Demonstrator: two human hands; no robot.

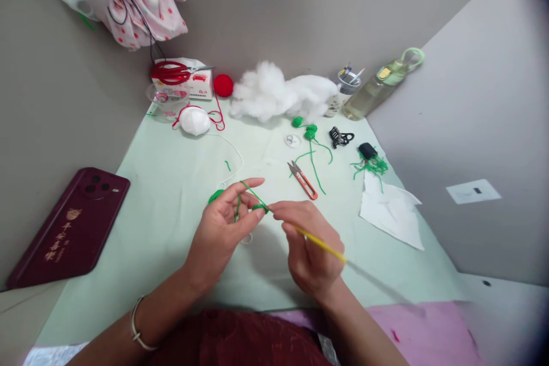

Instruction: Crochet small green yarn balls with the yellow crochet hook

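Note:
My left hand (225, 220) pinches a small green crochet piece (259, 207) between thumb and fingers, with green yarn (249, 187) running over the raised index finger. My right hand (315, 246) is closed around a crochet hook (321, 243) with a yellow grip; its tip meets the green piece, and its long rear end is blurred. Partly hidden behind my left fingers sits a green yarn ball (215, 196). A loop of white yarn (246, 238) shows below the left hand. Orange thread snips (303, 180) lie beyond my right hand.
White stuffing (278, 94), a red yarn ball (223, 86) and a white yarn ball (194, 120) are at the back. A bottle (381, 88) leans at back right, near a black claw clip (341, 137) and white cloth (390, 209). A maroon phone (71, 226) stands left.

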